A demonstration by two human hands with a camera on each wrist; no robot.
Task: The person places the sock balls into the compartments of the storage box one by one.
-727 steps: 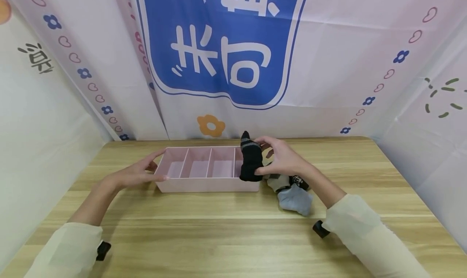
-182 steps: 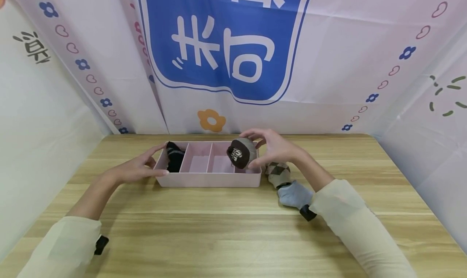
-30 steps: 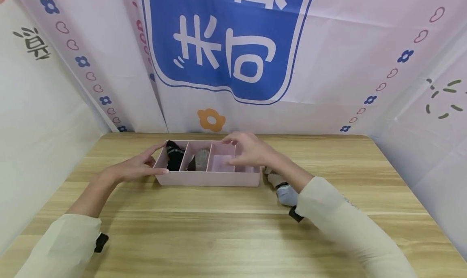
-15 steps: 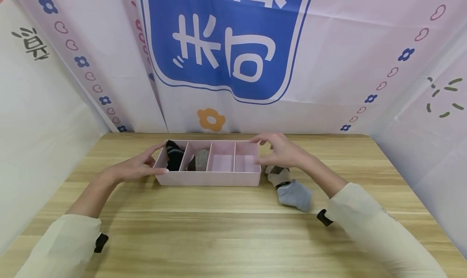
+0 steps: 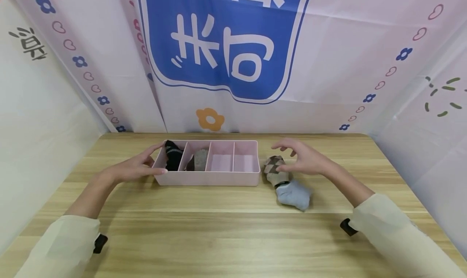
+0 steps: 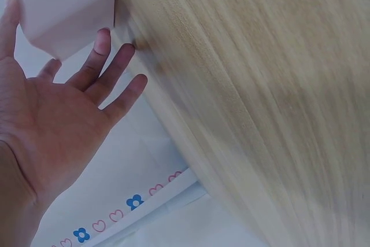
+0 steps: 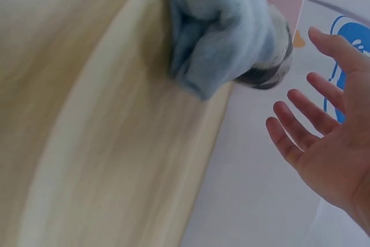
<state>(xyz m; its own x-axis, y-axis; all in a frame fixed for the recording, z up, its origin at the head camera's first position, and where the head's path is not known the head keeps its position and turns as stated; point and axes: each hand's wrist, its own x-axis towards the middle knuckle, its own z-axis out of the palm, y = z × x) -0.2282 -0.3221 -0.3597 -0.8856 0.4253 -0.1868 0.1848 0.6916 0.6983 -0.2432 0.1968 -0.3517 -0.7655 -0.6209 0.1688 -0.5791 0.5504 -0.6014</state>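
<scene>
One pink box (image 5: 208, 178) lies lengthwise, left to right.

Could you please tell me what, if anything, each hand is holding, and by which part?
The left hand holds the pink box by its left end; the right hand, near the patterned sock, holds nothing.

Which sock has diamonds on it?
The beige-and-brown sock on the table, beside the pink box. The blue sock looks plain; the black sock and grey-brown sock inside the box show no diamonds.
</scene>
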